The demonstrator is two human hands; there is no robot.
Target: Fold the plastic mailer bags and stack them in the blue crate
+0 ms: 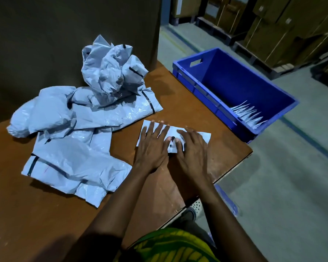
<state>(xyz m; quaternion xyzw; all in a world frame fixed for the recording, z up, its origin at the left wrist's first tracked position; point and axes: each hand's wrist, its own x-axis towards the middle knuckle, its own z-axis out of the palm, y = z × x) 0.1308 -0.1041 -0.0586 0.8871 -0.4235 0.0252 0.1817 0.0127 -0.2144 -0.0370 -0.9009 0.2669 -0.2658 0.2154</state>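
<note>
Crate (225, 72) holds folded mailers (251, 115) (near end).

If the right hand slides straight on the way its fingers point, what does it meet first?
Probably the left hand. The right hand points across the folded mailer bag toward the left thumb and forefinger, which lie very close.

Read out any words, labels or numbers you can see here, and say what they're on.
No text here is readable.
Folded mailer bag: dark marks, too blurred to read.
Unfolded mailer bags: black strips, no legible print.
Cardboard boxes: small pale labels, too small to read.
</note>
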